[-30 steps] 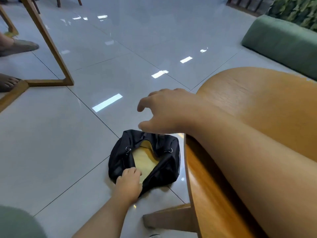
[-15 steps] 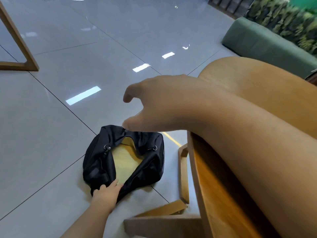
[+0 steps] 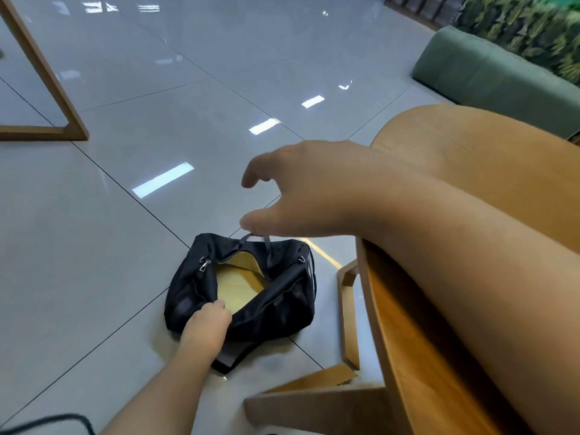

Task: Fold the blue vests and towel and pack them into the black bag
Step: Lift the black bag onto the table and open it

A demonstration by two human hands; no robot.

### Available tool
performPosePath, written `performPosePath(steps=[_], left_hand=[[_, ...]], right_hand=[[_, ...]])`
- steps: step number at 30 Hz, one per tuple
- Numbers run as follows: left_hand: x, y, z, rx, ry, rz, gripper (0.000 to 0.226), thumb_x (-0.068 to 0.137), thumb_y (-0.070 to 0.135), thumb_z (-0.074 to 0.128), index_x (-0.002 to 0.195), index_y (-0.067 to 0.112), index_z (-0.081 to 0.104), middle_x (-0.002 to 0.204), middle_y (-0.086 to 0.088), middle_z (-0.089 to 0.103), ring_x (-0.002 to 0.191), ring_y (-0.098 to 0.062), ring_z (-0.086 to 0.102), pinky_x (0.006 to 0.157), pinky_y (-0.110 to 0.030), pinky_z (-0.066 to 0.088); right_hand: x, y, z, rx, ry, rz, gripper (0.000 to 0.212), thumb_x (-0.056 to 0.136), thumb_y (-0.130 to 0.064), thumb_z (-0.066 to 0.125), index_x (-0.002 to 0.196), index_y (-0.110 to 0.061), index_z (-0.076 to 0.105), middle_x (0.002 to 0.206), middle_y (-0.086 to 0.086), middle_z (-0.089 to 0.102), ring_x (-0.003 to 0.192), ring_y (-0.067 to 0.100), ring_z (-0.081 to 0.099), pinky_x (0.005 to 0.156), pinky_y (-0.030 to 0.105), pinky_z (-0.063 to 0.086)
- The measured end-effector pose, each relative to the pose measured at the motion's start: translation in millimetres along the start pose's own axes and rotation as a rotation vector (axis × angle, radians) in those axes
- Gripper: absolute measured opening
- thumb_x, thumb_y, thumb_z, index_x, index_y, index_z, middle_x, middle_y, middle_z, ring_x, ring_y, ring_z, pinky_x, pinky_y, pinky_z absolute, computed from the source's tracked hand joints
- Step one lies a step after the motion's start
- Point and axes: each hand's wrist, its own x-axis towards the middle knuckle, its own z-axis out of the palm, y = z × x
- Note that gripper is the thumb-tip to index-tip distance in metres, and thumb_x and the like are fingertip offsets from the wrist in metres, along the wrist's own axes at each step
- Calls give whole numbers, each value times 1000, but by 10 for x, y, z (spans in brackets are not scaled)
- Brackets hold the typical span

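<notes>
The black bag (image 3: 241,287) is lying unzipped on the floor (image 3: 94,246) beside the table (image 3: 470,158). The left hand (image 3: 205,324) is gripping its near rim. The right hand (image 3: 301,189) is hovering above, fingers spread, grasping nothing.

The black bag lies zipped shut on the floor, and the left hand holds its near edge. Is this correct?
Not quite. The bag is open, not zipped shut: the head view shows its yellow lining through the gap. The rest holds: it lies on the floor, and the left hand holds its near edge.
</notes>
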Motion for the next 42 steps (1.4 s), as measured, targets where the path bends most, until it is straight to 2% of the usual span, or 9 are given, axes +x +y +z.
performPosePath(steps=[2, 11, 19, 24, 28, 31, 34, 37, 42], left_hand=[[-3, -38, -105, -18, 86, 31, 29, 91, 4, 49, 116, 15, 58, 110, -3, 48, 103, -22, 53, 84, -30, 48], [-343, -57, -956, -325, 456, 10, 21, 93, 8, 44, 97, 13, 64, 102, 0, 53, 92, -19, 52, 73, -30, 46], [-1108, -53, -1612, -466, 675, -44, 22, 95, 10, 47, 99, 17, 67, 99, 5, 50, 97, -14, 47, 80, -25, 41], [-1653, -73, -2016, -546, 857, -128, 21, 92, 5, 49, 95, 11, 68, 95, 6, 47, 94, -18, 50, 79, -26, 38], [-2137, -12, -2465, -621, 1018, -163, 18, 92, 3, 51, 96, 8, 68, 94, 5, 48, 90, -18, 51, 79, -28, 39], [-2442, 62, -2811, -616, 1133, -134, 17, 90, 1, 54, 97, 8, 67, 94, 4, 49, 91, -21, 52, 80, -29, 39], [-2727, 184, -3133, -577, 1227, -82, 14, 89, 1, 55, 96, 6, 67, 93, 2, 50, 88, -20, 51, 78, -27, 36], [-2980, 343, -3403, -523, 1294, -10, 14, 88, -2, 57, 95, 4, 67, 93, -1, 51, 88, -22, 54, 77, -25, 36], [-3444, 729, -3804, -433, 1405, 130, 14, 84, -5, 60, 92, 3, 68, 91, -8, 56, 86, -27, 56, 76, -28, 40]], right_hand=[[-12, -2, -7, 33, 24, 10, 48, 86, -55, 51, 131, -40, 47, 128, -14, 54, 112, 15, 54, 82, 33, 46], [-44, 20, -22, 90, 117, -14, 50, 90, -49, 49, 137, -34, 43, 136, -9, 52, 118, 15, 51, 78, 29, 37], [-154, -20, -77, 286, 216, -35, 38, 93, -35, 49, 131, -33, 51, 128, -17, 58, 116, 8, 53, 94, 29, 45], [-286, -46, -107, 374, 314, -19, 33, 97, -21, 44, 127, -22, 57, 127, -6, 61, 117, 15, 54, 96, 32, 45], [-488, -201, -130, 395, 244, -45, 36, 95, -16, 45, 129, -20, 55, 127, 1, 59, 116, 21, 53, 94, 37, 45], [-689, -404, -133, 506, 255, -38, 45, 92, -25, 53, 135, -26, 45, 138, -5, 48, 122, 18, 49, 97, 38, 46], [-878, -545, -258, 587, 290, -40, 67, 86, -36, 66, 143, -27, 32, 148, -6, 34, 132, 16, 39, 104, 36, 42], [-1037, -628, -473, 629, 366, -36, 77, 84, -33, 70, 147, -26, 26, 152, -4, 28, 135, 18, 34, 106, 36, 39], [-1364, -641, -875, 708, 577, -12, 71, 81, -21, 65, 143, -29, 31, 148, -7, 33, 131, 17, 39, 102, 41, 43]])
